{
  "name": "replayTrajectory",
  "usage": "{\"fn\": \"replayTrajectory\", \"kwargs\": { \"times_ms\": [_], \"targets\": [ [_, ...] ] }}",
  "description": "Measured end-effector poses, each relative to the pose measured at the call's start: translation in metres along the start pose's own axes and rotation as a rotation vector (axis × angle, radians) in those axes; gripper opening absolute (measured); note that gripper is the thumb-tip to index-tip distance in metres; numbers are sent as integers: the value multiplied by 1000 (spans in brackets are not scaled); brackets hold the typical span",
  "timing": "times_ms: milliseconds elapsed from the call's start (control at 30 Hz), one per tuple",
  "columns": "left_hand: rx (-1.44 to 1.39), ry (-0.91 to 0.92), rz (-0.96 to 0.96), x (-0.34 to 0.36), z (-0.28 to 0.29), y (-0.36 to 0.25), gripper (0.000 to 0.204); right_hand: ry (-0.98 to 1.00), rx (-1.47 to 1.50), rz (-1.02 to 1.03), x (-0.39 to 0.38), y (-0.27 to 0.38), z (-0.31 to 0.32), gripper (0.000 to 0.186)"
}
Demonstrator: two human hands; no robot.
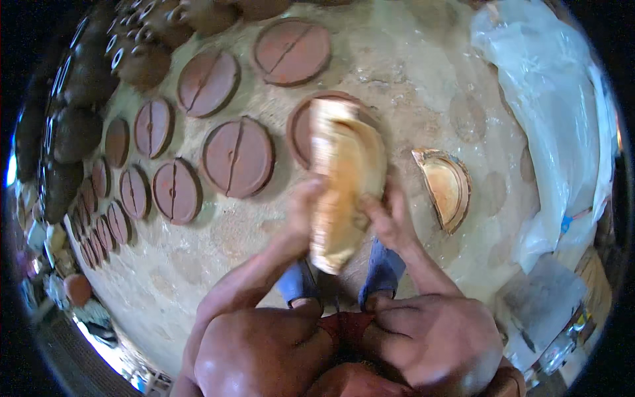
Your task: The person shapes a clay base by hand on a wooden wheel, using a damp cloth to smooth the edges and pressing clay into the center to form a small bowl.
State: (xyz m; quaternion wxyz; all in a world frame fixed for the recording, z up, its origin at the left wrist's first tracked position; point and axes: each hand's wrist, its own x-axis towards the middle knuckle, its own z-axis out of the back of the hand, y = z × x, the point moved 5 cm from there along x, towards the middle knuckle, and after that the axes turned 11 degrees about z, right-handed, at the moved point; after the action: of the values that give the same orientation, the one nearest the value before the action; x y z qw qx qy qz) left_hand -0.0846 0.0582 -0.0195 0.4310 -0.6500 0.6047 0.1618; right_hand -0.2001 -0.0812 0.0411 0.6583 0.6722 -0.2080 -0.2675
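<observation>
1. Hands: two, both clamped on one form. My left hand [305, 206] grips its left, straight edge; my right hand [390, 215] holds the curved side, thumb on the face.
2. Held form [350, 175]: one, half-round, pale yellow, upright in my view, raised in front of my shoes. Blurred — its finer surface I cannot make out.
3. Second form [450, 190]: one, also half-round and pale yellow, with a darker rim. Lies on the ground [251, 225] to the right, apart from my right hand, straight edge to the left.
4. Discs [228, 162]: ten I can count singly, reddish brown, flat on the ground ahead and to the left. Most bear one straight line across. More crowd at far left — too tight to count. One of the ten is partly hidden behind the held form; whether they touch, I cannot tell.
5. Shoes [297, 281]: two, blue, one on each foot, below the held form.
6. Pots [78, 135]: many, dark, massed at upper left; number unclear.
7. Sheet [549, 112]: one, whitish plastic, crumpled, along the right.
8. Board [539, 304]: one, grey, lower right, just below the sheet.
</observation>
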Motion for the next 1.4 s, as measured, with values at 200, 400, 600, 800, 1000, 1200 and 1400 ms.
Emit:
{"fn": "replayTrajectory", "kwargs": {
  "times_ms": [200, 400, 600, 800, 1000, 1200, 1400],
  "targets": [
    [446, 517, 68, -3, -82, 61, 41, -317, -627, -69, -82, -33, 132, 44],
    [956, 230, -208, -6, -24, 68, 36, -508, -995, -65, -156, 14, 207, 42],
    [1436, -312, -943, -39, 31, -25, 48, -616, -948, -174, -254, -29, 235, 43],
    [1869, -351, -976, -12, 36, -74, 88, -670, -969, -268, -299, -75, 225, 43],
    [1764, -314, -1121, -7, 35, -68, 76, -736, -1057, -414, -290, -97, 229, 42],
    [1606, 50, -995, -26, 51, -18, 51, -590, -1214, -604, -274, -108, 225, 47],
    [1600, -58, -934, -57, 88, 14, 48, -434, -1367, -526, -230, -127, 198, 47]
  ]
}}
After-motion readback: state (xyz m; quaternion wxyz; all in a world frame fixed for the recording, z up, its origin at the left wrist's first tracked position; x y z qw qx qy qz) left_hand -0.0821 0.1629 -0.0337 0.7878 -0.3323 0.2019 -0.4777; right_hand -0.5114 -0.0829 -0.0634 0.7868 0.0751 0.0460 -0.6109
